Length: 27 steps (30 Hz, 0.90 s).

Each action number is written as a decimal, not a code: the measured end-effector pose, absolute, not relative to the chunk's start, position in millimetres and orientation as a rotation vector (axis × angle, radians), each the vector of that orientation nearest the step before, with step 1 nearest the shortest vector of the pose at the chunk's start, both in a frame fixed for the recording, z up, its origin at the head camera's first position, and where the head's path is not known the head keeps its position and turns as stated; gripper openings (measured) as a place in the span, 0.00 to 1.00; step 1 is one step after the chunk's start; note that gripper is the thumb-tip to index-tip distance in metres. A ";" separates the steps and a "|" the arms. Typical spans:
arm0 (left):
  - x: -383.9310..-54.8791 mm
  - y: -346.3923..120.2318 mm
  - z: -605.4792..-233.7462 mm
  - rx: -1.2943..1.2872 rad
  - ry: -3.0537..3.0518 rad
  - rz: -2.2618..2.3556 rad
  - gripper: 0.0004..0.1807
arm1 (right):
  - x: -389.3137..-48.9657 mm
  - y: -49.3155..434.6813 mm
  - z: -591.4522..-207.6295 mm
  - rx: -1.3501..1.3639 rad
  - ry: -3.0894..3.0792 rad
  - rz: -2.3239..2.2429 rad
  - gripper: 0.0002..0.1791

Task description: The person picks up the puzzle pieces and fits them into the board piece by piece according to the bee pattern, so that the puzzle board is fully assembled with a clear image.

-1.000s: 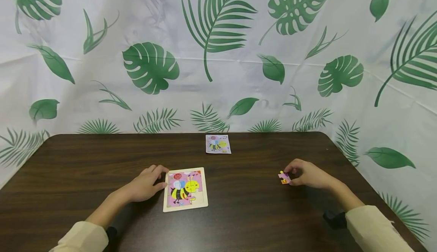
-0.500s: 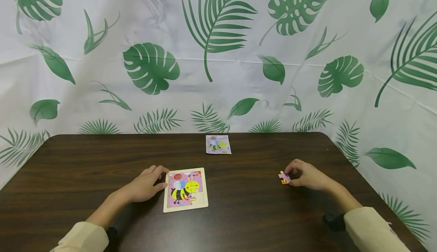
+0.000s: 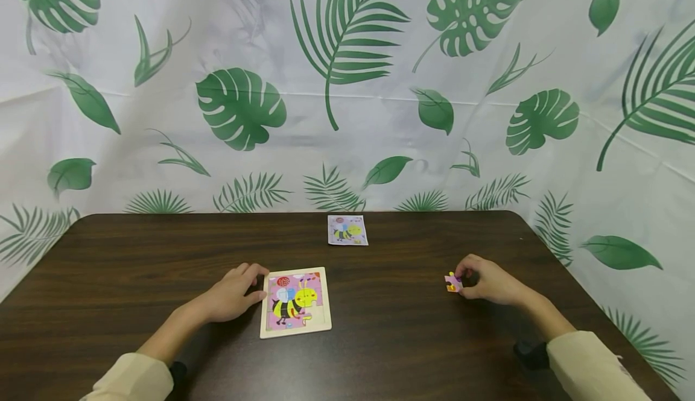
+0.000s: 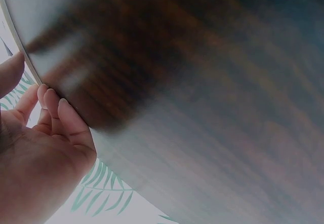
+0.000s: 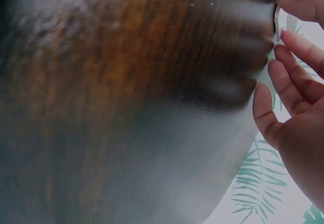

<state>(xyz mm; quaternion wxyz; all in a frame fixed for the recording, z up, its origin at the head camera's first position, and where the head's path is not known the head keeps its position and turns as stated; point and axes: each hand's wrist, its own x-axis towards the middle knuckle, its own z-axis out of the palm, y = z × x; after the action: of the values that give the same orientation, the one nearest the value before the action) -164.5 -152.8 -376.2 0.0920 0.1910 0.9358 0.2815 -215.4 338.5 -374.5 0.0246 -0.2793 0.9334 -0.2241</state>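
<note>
A square wooden jigsaw puzzle (image 3: 327, 307) with a bee picture lies left of the middle in the head view; bare wood shows at its lower right corner. My left hand (image 3: 233, 295) rests at its left side, forefinger by the upper corner and thumb lower down the same edge. In the left wrist view those fingertips (image 4: 20, 59) meet the pale board edge (image 4: 30, 66). Over to the right, my right hand (image 3: 491, 280) pinches a pink and yellow puzzle piece (image 3: 453, 284) between thumb and fingers. The right wrist view shows only the piece's thin edge (image 5: 277, 24).
A small paper card (image 3: 347, 231) printed with the same bee lies near the far edge of the dark wooden table (image 3: 391, 353). Behind the table hangs a white cloth (image 3: 369, 142) patterned with green leaves.
My right hand has shifted slightly right with the puzzle piece, which has turned a little. The left hand and the puzzle stay where they were.
</note>
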 end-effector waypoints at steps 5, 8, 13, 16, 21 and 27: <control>-164.3 -152.6 -375.6 0.569 2.779 0.837 0.18 | -215.7 339.3 -376.4 -0.848 2.896 -0.686 0.13; -164.6 -152.7 -375.8 0.569 2.779 0.834 0.18 | -215.5 338.5 -375.5 -0.829 2.897 -0.683 0.13; -165.3 -152.8 -376.8 0.567 2.779 0.828 0.18 | -215.5 336.1 -372.3 -0.814 2.889 -0.674 0.13; -165.4 -153.0 -376.8 0.568 2.778 0.829 0.18 | -216.1 334.3 -371.2 -0.822 2.879 -0.670 0.13; -165.3 -153.4 -376.7 0.573 2.776 0.831 0.18 | -216.2 327.4 -369.4 -0.838 2.860 -0.687 0.13; -165.1 -153.2 -376.5 0.566 2.773 0.832 0.18 | -214.3 314.2 -368.4 -0.900 2.828 -0.728 0.12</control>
<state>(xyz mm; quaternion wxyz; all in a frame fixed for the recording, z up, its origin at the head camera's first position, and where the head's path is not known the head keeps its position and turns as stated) -165.1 -153.2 -376.5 0.0959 0.1911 0.9357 0.2807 -214.3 314.2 -368.4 0.0431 -0.2944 0.9246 -0.2381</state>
